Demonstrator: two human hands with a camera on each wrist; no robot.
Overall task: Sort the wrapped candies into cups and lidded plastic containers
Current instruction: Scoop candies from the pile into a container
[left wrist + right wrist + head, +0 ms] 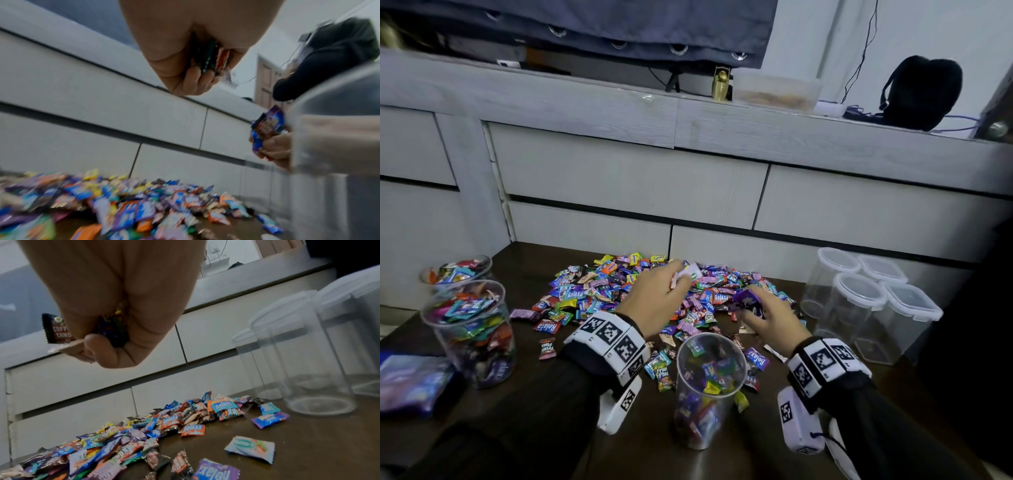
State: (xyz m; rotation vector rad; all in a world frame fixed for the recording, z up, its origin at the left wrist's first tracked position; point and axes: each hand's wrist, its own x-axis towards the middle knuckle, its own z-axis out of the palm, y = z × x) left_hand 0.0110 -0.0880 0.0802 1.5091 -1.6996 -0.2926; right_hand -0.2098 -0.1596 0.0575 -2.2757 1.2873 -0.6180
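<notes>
Over the crinkly candy heap (654,291), both hands curled – left hand (654,301), right hand (770,318) – clutching foil-wrapped sweets

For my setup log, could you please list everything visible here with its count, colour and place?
candy pile: many, mixed colours, table centre
near cup: one, clear, partly filled, front centre
left cups: two, clear, full of candies, table left
lidded containers: four, clear, empty, table right
table: one, dark brown
candy bag: one, blue, far left, blurred
drawer unit: one, pale grey, behind table
black bag: one, on ledge, right
left hand: grips candies above pile
right hand: grips purple candies, right of pile
</notes>
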